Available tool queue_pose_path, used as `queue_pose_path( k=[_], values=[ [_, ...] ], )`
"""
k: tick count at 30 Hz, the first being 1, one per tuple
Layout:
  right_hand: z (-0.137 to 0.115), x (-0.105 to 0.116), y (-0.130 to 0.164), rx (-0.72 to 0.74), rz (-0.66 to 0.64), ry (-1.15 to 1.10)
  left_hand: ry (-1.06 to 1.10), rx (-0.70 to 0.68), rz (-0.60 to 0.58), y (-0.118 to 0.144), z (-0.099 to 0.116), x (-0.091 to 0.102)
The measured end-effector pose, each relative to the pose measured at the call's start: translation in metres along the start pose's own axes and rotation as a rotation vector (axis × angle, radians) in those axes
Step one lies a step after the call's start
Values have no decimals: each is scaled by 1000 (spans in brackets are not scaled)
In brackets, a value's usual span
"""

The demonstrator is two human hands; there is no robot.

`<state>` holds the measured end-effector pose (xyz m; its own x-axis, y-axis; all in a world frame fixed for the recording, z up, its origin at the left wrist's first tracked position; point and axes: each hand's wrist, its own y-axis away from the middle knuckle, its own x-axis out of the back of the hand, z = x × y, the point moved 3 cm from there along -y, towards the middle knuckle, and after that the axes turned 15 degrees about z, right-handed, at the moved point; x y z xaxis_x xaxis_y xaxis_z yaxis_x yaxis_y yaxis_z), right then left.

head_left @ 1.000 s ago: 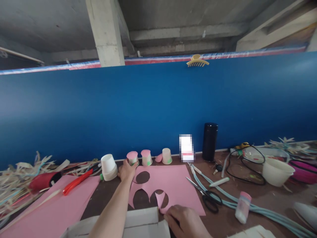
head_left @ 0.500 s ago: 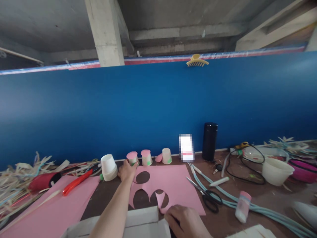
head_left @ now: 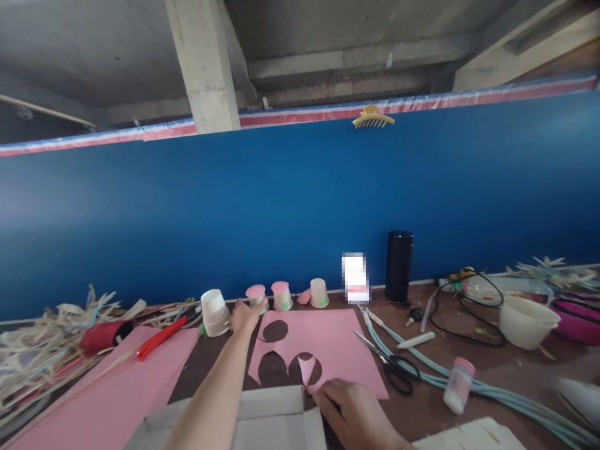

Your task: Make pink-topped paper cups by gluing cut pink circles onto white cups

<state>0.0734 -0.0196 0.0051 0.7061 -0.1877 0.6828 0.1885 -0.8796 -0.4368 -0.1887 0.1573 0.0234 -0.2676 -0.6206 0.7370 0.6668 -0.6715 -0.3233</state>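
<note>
My left hand (head_left: 242,315) reaches far across the table, its fingers around a small upturned paper cup with a pink top (head_left: 257,294). Two more small cups (head_left: 282,295) (head_left: 319,293) stand in a row to its right, by the blue wall. My right hand (head_left: 349,409) is near the bottom edge, its fingers closed on the near edge of a pink paper sheet (head_left: 337,344) with round holes cut out of it. A pointed pink flap (head_left: 306,369) sticks up just left of that hand.
White stacked cups (head_left: 214,312), red cutters (head_left: 160,337) and a second pink sheet (head_left: 107,400) lie at the left beside dried straw. Scissors (head_left: 391,365), pliers, pale tubing, a glue bottle (head_left: 455,384), a black flask (head_left: 398,266), cables and bowls (head_left: 527,322) are on the right. A cardboard box (head_left: 262,419) is in front.
The view shifted slightly up and right. Both hands stay where they were, the left on the pink-topped cup, the right on the paper's near edge.
</note>
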Motion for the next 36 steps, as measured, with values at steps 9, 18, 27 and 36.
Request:
queue_pose_path(
  k=[9, 18, 27, 36],
  values=[
    [-1, 0, 0, -10, 60, -43, 133, -24, 133, 10, 4, 67],
    [-7, 12, 1, 20, 148, -157, 323, -251, 147, 106, 11, 88],
    [12, 39, -6, 2, 479, -256, 240, -316, 95, 173, -8, 52],
    [18, 30, -9, -27, 408, -173, 136, -480, 43, 168, 27, 51]
  ],
)
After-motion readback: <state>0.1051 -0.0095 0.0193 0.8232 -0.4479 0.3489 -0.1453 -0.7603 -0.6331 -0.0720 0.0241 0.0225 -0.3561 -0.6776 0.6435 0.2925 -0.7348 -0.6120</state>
